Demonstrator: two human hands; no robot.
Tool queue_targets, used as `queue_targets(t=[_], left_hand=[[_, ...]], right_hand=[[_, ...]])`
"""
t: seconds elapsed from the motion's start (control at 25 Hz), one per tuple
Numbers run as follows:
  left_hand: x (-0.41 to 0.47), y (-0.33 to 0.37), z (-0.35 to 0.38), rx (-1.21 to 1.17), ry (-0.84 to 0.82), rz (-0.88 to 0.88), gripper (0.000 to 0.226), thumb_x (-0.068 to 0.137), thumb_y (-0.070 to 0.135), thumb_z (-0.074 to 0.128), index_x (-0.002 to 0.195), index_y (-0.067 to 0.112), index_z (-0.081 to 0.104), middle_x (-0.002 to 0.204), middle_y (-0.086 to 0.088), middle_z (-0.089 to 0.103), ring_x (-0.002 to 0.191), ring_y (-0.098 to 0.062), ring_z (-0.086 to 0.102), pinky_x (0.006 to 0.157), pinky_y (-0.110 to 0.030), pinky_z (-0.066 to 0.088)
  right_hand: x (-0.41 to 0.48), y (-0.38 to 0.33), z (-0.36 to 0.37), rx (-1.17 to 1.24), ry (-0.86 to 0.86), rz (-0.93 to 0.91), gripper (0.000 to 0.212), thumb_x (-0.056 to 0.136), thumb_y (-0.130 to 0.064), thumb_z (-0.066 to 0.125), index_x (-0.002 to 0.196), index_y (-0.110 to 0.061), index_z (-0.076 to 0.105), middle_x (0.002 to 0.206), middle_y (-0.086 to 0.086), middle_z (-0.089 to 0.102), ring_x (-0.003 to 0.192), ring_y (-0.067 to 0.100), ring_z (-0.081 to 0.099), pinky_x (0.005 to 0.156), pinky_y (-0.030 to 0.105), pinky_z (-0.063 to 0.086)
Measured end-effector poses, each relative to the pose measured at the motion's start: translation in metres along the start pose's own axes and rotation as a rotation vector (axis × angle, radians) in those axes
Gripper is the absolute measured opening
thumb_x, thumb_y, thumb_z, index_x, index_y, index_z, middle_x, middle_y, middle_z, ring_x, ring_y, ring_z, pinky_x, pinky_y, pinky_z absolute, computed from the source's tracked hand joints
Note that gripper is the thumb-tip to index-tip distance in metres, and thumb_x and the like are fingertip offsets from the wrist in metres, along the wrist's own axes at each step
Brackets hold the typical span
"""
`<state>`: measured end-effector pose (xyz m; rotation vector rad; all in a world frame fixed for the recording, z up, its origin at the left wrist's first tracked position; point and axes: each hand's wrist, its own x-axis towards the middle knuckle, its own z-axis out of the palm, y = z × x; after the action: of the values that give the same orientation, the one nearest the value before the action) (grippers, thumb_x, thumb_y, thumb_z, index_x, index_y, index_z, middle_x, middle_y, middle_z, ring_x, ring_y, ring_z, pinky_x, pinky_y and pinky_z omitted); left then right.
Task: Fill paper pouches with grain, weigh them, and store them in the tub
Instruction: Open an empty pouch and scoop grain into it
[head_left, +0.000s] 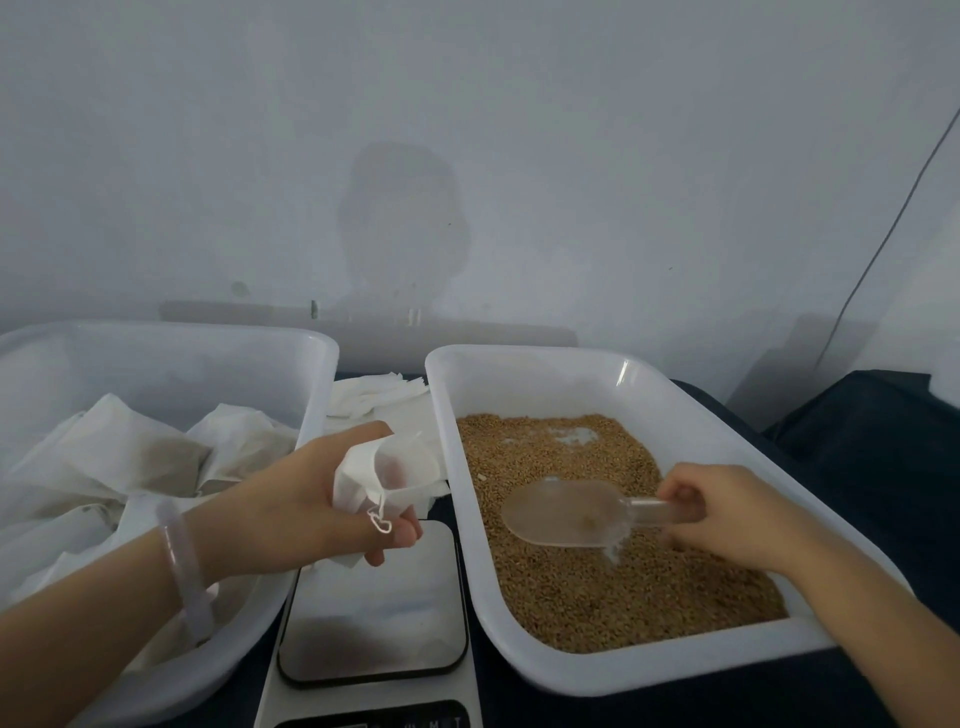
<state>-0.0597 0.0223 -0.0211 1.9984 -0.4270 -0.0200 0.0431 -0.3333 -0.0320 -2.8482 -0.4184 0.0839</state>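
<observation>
Gripping one clear scoop (566, 514) by its handle, the right hand (727, 512) has fingers curled round it. Scoop's long axis runs left-right, bowl pointing left, low over the grain (623, 597) in the right tub (545, 358). Left hand (291, 509) pinches one open pouch (400, 462), mouth facing right toward the scoop, above the one scale (374, 613). Two tubs total; the left tub (156, 330) holds filled pouches (130, 457), count unclear. Empty pouches (374, 395) lie stacked behind.
</observation>
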Motion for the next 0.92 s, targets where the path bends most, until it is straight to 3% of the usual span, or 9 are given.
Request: queue_targets(t=[0.2,0.36,0.6,0.92], left_hand=[[-0.0007,0.0017,0.0003,-0.008,0.008,-0.011,0.028,0.058,0.04,0.078,0.074,0.033,0.057,0.084,-0.008,0.071,0.064,-0.024,0.068,0.063,-0.04,0.057],[-0.0007,0.0022,-0.0001,0.003,0.005,-0.014,0.028,0.057,0.041,0.079,0.074,0.033,0.057,0.083,-0.011,0.07,0.064,-0.025,0.068,0.062,-0.042,0.056],[-0.001,0.0002,-0.0001,0.006,0.001,-0.038,0.03,0.057,0.042,0.079,0.075,0.03,0.058,0.082,-0.012,0.07,0.068,-0.027,0.069,0.064,-0.042,0.057],[-0.0006,0.0017,0.0016,0.022,0.0,-0.026,0.029,0.059,0.044,0.078,0.076,0.031,0.059,0.081,-0.012,0.069,0.067,-0.027,0.068,0.065,-0.05,0.056]], right_hand=[[0.0011,-0.0098,0.0014,-0.083,0.049,-0.069,0.027,0.074,-0.033,0.076,0.089,-0.041,0.055,0.086,-0.02,0.061,0.078,-0.005,0.057,0.065,0.014,0.043],[0.0016,-0.009,0.0018,-0.18,0.118,-0.093,0.025,0.077,-0.035,0.073,0.097,-0.04,0.058,0.084,-0.021,0.054,0.074,-0.006,0.051,0.06,0.009,0.033],[0.0062,-0.0117,0.0063,-0.277,0.095,-0.177,0.027,0.08,-0.039,0.07,0.105,-0.04,0.06,0.086,-0.022,0.05,0.075,-0.007,0.048,0.06,0.008,0.03],[0.0007,-0.012,0.0051,-0.081,-0.043,-0.264,0.016,0.077,-0.035,0.072,0.092,-0.039,0.068,0.088,-0.019,0.058,0.08,-0.004,0.056,0.077,0.023,0.05]])
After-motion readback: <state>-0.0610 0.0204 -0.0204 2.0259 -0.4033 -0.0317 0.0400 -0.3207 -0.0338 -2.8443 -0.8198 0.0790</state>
